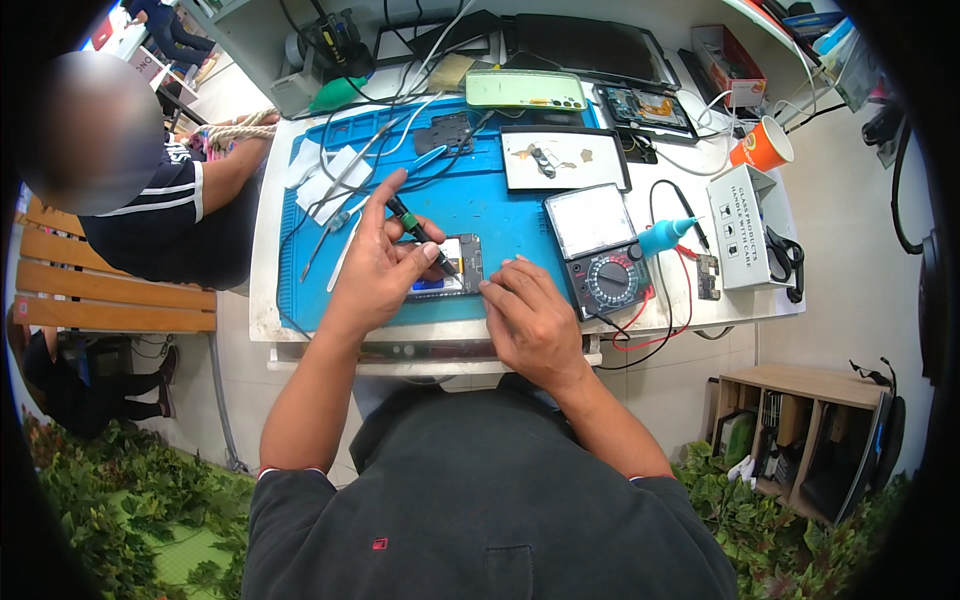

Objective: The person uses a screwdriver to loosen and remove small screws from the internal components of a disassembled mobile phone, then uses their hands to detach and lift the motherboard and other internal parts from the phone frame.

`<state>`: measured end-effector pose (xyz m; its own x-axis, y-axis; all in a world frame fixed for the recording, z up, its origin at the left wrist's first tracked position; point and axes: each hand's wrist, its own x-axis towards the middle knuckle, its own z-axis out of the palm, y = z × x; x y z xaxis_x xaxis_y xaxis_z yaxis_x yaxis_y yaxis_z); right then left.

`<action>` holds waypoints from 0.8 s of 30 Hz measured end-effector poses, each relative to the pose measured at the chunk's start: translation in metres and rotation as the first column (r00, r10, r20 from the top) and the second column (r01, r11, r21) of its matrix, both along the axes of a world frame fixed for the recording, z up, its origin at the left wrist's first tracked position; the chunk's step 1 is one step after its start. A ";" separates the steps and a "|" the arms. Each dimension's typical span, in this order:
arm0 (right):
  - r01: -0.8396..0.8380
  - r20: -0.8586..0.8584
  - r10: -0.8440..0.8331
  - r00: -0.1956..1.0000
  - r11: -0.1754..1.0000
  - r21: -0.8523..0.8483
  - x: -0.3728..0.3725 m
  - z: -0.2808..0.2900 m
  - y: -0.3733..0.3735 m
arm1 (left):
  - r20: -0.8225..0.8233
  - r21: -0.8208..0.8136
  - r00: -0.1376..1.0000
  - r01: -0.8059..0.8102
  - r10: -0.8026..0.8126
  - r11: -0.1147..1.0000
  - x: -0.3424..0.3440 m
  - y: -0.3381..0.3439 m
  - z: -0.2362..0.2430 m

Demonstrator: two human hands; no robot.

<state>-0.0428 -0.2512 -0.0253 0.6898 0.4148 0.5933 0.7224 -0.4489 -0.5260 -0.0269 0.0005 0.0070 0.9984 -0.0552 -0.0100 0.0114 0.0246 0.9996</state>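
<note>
My left hand [378, 262] grips a black screwdriver [420, 232] with a green band, its tip pointing down onto an opened phone [455, 268] lying on the blue work mat [500, 205]. My right hand [530, 315] rests on the mat's front edge, fingertips pressing the phone's right lower corner to steady it. The phone's inner board shows between the two hands; its lower part is hidden by my left palm.
A multimeter [600, 258] with red and black leads sits right of the phone. A white parts tray [563, 158], a green phone [525, 90], an orange cup [765, 147], a white box [742, 228], scissors [783, 255] and tweezers [322, 245] lie around. Another person [165, 205] sits at left.
</note>
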 end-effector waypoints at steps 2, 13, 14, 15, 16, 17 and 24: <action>0.000 -0.004 0.000 1.000 1.000 -0.001 0.000 0.000 0.000 | 0.002 0.005 1.000 0.003 -0.003 1.000 -0.001 0.000 0.000; -0.001 0.004 0.001 1.000 1.000 0.007 0.001 -0.002 0.000 | -0.021 -0.025 1.000 -0.007 0.007 1.000 0.000 -0.002 0.005; -0.002 0.003 0.002 1.000 1.000 0.007 0.001 -0.002 0.000 | -0.022 -0.023 1.000 -0.009 0.008 1.000 0.000 -0.002 0.006; -0.001 0.002 0.001 1.000 1.000 0.007 0.000 -0.002 0.000 | -0.024 -0.022 1.000 -0.011 0.011 1.000 0.000 -0.003 0.006; 0.000 0.001 0.000 1.000 1.000 0.007 0.000 -0.002 0.000 | -0.024 -0.020 1.000 -0.011 0.010 1.000 0.000 -0.003 0.006; 0.001 0.000 -0.001 1.000 1.000 0.006 0.000 -0.002 0.000 | -0.024 -0.018 1.000 -0.010 0.010 1.000 0.000 -0.003 0.006; 0.001 -0.005 -0.001 1.000 1.000 0.004 0.000 -0.003 0.000 | 0.008 0.003 1.000 0.001 -0.001 1.000 0.000 -0.001 0.001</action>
